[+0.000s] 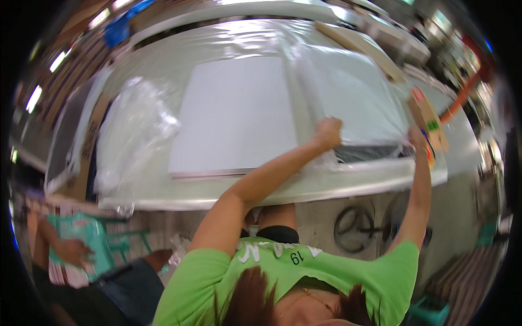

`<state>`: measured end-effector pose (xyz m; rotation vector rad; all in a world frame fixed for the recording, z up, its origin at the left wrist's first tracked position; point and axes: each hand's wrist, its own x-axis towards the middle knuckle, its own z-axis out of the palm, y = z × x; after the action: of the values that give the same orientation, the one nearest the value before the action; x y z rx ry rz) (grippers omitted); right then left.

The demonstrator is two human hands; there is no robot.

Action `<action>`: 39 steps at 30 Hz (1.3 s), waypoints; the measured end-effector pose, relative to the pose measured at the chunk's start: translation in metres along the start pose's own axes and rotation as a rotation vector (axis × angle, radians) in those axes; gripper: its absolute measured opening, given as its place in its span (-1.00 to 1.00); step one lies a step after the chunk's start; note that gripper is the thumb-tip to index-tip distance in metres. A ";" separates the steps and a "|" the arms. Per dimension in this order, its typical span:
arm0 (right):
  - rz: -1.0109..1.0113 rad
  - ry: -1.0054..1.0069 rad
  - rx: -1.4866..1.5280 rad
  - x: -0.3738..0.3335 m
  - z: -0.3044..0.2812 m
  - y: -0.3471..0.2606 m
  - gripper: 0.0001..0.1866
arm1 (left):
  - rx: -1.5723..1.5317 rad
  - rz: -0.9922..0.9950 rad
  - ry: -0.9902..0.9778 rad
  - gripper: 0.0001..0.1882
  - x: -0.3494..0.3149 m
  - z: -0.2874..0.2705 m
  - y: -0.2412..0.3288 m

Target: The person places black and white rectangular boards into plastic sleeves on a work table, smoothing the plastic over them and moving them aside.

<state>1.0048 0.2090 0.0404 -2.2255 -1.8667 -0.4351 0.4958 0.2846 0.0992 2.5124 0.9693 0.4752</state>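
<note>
At the table's right side lies a flat white rectangular stack in a clear plastic bag (356, 92), with a dark strip along its near edge. My left hand (329, 132) is closed on the bag at its near left corner. Near the opposite corner, my right hand (417, 138) is also closed, apparently on the bag's edge, though its fingers are partly hidden and blurred. To the left of my left hand rests a stack of plain white sheets (234, 114), its sides fairly even.
Crumpled clear plastic film (133, 127) lies on the table's left. A cardboard piece (427, 117) and tape roll (431, 156) are by my right hand. A brown cardboard strip (359, 49) lies far right. Beside a green stool (81, 239) is another person's hand (76, 252).
</note>
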 end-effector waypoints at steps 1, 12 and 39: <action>-0.026 -0.049 -0.206 0.007 0.008 -0.008 -0.87 | -0.026 0.027 0.142 -0.76 0.003 0.013 -0.007; -0.112 -0.028 -0.230 -0.012 -0.027 0.000 -0.91 | -0.110 0.030 0.119 -0.81 0.001 0.015 0.011; 0.401 0.514 0.320 -0.072 -0.095 -0.291 -0.62 | -0.766 0.088 0.155 -0.80 -0.235 -0.080 -0.075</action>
<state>0.6986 0.1625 0.0945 -1.9613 -1.1139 -0.5262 0.2538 0.1921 0.0932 1.8412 0.5687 0.8828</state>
